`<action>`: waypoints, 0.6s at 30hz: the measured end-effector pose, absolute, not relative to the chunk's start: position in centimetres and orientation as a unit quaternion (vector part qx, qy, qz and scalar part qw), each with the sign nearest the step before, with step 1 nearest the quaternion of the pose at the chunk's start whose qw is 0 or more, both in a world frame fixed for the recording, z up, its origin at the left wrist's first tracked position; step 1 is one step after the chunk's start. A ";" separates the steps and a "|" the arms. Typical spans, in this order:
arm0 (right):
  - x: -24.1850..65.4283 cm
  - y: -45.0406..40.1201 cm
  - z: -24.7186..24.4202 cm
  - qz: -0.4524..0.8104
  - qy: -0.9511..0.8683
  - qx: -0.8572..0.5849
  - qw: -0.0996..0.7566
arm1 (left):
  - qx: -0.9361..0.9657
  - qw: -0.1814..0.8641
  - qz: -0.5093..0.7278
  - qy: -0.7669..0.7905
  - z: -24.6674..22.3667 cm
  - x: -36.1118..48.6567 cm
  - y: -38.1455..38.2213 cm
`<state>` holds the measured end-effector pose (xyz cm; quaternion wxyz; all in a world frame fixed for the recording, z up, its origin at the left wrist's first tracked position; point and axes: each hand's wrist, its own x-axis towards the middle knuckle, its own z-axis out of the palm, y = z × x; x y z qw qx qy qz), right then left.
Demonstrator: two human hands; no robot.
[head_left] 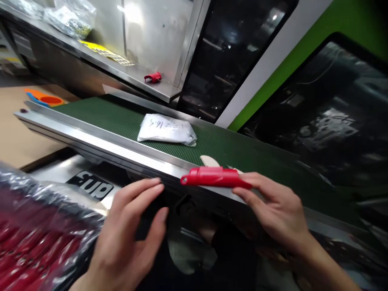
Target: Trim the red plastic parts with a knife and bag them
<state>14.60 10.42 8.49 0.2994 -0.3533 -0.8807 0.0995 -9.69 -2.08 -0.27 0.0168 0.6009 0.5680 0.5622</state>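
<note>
Between the thumb and fingers of my right hand (275, 206) is a red plastic part (212, 177), a tube-like piece with a small holed lug at its left end. It is held level above the near rail of the conveyor (106, 137). My left hand (130, 226) is to the left of the part, apart from it, thumb and fingers spread with nothing between them. On the green belt behind the part lies a white packet (166, 128) with handwriting on it. A pale flat piece (209, 161) shows partly behind the red part.
At lower left, a plastic-lined container (45, 238) holds several red parts. An orange and blue item (45, 98) lies beyond the belt's left end. Another red piece (153, 77) sits on the metal ledge. A green machine with dark windows (273, 85) stands behind the belt.
</note>
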 end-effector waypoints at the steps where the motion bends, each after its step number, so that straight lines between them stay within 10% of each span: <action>1: 14.2 9.2 8.5 0.134 -0.889 -0.325 0.292 | 0.630 0.018 0.547 0.550 1.1 -9.1 -1.8; 7: 13.2 6.7 6.6 0.322 -0.877 -0.253 0.250 | 0.666 0.213 0.477 0.532 2.3 -7.7 -2.7; 18: 13.5 7.4 2.9 0.349 -0.899 -0.186 0.186 | 0.593 0.174 0.554 0.558 -1.4 -7.2 -4.7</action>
